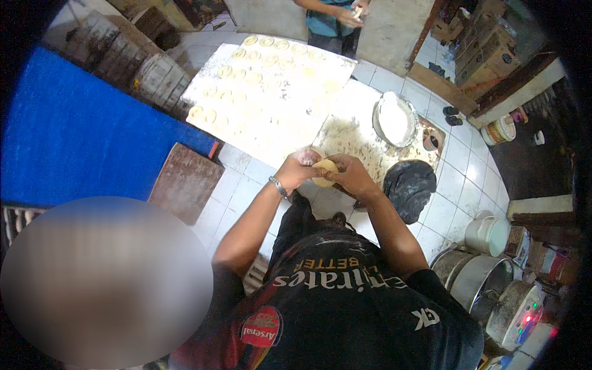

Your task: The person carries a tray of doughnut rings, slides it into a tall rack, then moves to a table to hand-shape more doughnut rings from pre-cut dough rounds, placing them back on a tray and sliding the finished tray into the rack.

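Dough piece (pixel 325 166) — round, pale yellow

Holds left hand (pixel 298 168) just left of right hand (pixel 349 175), near to it. Curls both inward in a pinching grip. Angles left forearm (pixel 250 225) rearward and outward from left hand, right forearm (pixel 398 227) rearward and outward from right hand. Shows pale dusting on left fingers (pixel 308 158).

Dough (pixel 327 165) partly hidden, co-worker (pixel 323 23) cropped, blurred oval (pixel 106 282)
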`<move>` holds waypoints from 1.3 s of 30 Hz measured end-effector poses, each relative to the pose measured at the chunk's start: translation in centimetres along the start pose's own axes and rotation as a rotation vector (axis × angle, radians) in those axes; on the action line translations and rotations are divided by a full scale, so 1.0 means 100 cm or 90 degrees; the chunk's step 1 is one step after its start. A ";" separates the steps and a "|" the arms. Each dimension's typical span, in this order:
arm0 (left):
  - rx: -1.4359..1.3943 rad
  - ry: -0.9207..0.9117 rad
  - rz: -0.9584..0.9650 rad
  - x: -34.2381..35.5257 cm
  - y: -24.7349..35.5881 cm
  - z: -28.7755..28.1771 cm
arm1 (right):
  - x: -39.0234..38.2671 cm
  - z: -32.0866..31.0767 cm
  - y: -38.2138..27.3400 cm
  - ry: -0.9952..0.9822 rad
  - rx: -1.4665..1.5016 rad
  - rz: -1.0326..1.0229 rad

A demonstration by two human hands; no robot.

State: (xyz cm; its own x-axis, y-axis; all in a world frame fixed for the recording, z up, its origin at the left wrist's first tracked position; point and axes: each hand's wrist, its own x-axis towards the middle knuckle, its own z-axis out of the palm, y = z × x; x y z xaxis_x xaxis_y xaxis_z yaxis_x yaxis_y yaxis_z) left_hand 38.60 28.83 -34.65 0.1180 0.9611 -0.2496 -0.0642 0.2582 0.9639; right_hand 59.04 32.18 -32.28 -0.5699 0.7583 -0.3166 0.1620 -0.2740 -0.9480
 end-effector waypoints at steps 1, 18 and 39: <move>0.079 -0.034 0.010 -0.003 0.000 0.002 | -0.005 0.002 0.013 0.052 0.004 -0.040; 0.062 -0.003 -0.229 0.000 -0.022 0.046 | -0.025 -0.003 0.018 0.098 -0.452 -0.117; -0.105 -0.103 -0.215 0.107 0.000 -0.057 | 0.135 0.004 -0.019 0.108 -0.167 0.139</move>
State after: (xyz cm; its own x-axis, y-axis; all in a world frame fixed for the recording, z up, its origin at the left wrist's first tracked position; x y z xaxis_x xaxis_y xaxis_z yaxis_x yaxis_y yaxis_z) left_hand 34.20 39.68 -37.85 0.3138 0.7955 -0.5184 -0.1513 0.5809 0.7998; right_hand 50.70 42.70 -34.70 -0.3615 0.7922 -0.4916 0.4782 -0.2951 -0.8272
